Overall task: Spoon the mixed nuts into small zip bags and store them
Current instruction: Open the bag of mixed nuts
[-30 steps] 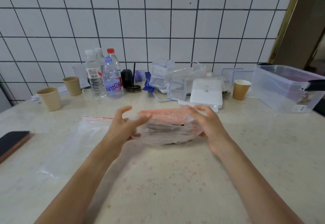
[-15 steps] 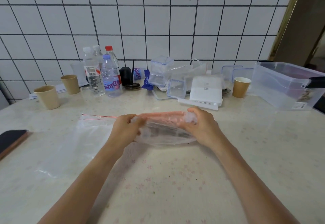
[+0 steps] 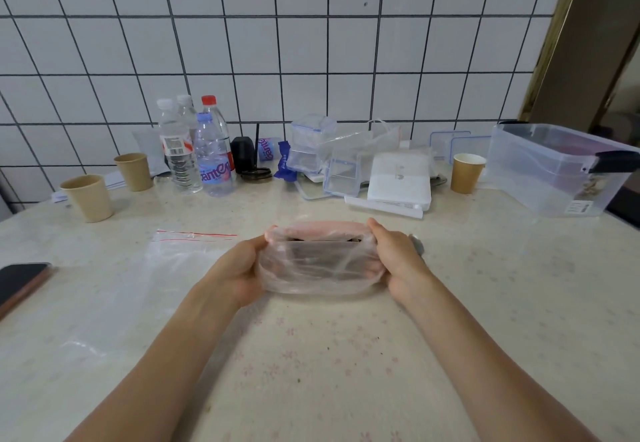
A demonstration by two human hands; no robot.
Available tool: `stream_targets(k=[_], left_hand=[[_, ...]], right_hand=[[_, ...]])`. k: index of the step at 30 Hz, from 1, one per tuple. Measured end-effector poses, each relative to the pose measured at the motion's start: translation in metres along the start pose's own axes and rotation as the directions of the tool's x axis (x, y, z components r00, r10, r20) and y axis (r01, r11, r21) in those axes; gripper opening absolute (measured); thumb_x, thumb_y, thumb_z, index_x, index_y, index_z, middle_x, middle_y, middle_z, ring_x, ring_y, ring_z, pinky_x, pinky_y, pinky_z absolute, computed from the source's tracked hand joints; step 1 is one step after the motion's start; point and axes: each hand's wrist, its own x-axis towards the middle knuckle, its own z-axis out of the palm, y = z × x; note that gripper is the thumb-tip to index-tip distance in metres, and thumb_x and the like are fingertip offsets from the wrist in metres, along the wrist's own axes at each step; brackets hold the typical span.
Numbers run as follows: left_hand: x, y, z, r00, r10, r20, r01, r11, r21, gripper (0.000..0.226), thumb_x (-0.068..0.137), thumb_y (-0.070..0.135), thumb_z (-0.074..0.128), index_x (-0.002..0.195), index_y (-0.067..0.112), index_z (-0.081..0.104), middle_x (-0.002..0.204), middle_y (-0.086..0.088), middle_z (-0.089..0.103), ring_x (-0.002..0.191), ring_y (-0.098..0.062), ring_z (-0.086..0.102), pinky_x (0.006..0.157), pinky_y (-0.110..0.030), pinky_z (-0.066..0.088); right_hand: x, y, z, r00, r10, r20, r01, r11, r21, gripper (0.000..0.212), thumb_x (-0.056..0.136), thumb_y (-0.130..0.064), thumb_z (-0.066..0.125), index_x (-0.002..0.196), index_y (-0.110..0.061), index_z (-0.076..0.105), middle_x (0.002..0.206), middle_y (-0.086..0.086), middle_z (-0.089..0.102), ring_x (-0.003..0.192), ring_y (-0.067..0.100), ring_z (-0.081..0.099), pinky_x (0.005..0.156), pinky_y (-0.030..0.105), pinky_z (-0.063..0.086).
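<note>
Both hands are holding a clear bag (image 3: 320,265) at the middle of the table (image 3: 311,372), one at each end. The left hand (image 3: 239,268) is gripping the bag's 9 o'clock end, thumb on top and fingers curled under the plastic. The right hand (image 3: 396,261) is gripping the 3 o'clock end the same way, thumb along the top edge. The bag is showing a pinkish band along its far edge and something dark inside; what the dark contents are, I cannot tell through the crumpled plastic. A grey object is peeking out just past the right hand at 3 o'clock, too hidden to name.

At 9 o'clock from the bag an empty zip bag (image 3: 152,278) is lying flat on the table, its red-lined seal at its 12 o'clock edge. A phone (image 3: 19,282) is lying further out at 9 o'clock, at the table's edge.

Along the tiled wall, at 10 to 11 o'clock from the bag, two paper cups (image 3: 88,197) and a cluster of water bottles (image 3: 195,150) are standing. At 12 o'clock, clear lidded boxes (image 3: 310,145) are sitting beside a white box (image 3: 398,178). At 1 o'clock a third cup (image 3: 465,173) is standing near a large clear tub (image 3: 557,171), which is sitting at 2 o'clock.
</note>
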Motion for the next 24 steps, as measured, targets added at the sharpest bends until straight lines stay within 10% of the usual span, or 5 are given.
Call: stream_targets(k=[3,6,11,16,24], left_hand=[[-0.003,0.001,0.000,0.997,0.072,0.004,-0.073,0.993,0.092,0.033,0.104,0.038,0.055,0.108,0.011,0.073,0.100,-0.008,0.079,0.083,-0.022,0.077,0.075,-0.036,0.057],[-0.009,0.006,-0.006,0.940,0.288,-0.182,-0.191,0.888,0.417,0.051,0.089,0.059,0.071,0.116,0.016,0.067,0.106,-0.005,0.078,0.090,-0.023,0.075,0.074,-0.035,0.058],[-0.017,0.009,-0.018,0.667,0.730,-0.145,-0.039,0.230,0.973,0.072,0.077,0.089,0.051,0.095,0.019,0.058,0.088,0.006,0.062,0.086,-0.021,0.060,0.073,-0.038,0.047],[-0.014,0.009,-0.010,0.795,0.587,-0.153,0.028,0.217,0.976,0.080,0.086,0.081,0.050,0.065,0.006,0.066,0.065,-0.014,0.072,0.066,-0.026,0.070,0.067,-0.037,0.054],[-0.018,0.007,-0.009,0.854,0.468,-0.227,-0.162,0.654,0.739,0.030,0.096,0.043,0.069,0.085,0.016,0.074,0.087,-0.006,0.078,0.061,-0.021,0.077,0.053,-0.032,0.061]], right_hand=[[-0.001,-0.001,-0.007,0.996,0.039,0.078,-0.043,0.998,0.052,0.042,0.098,-0.047,0.064,0.104,-0.006,0.070,0.094,0.012,0.075,0.086,0.029,0.072,0.093,0.048,0.060],[-0.005,-0.005,-0.018,0.991,-0.069,0.110,0.086,0.984,-0.154,0.052,0.088,-0.056,0.071,0.108,-0.009,0.070,0.105,0.012,0.074,0.090,0.028,0.075,0.077,0.044,0.065],[-0.016,-0.011,-0.029,0.952,-0.305,0.006,0.224,0.683,-0.695,0.060,0.080,-0.077,0.062,0.072,-0.020,0.045,0.072,-0.005,0.054,0.065,0.017,0.054,0.056,0.032,0.039],[-0.023,-0.011,-0.022,0.969,-0.231,0.090,0.232,0.715,-0.659,0.058,0.093,-0.057,0.059,0.063,-0.008,0.060,0.056,0.011,0.071,0.049,0.026,0.065,0.056,0.030,0.047],[-0.017,-0.009,-0.026,0.988,-0.041,0.147,0.062,0.988,-0.139,0.024,0.094,-0.007,0.072,0.105,0.013,0.066,0.088,0.027,0.076,0.068,0.038,0.077,0.057,0.037,0.062]])
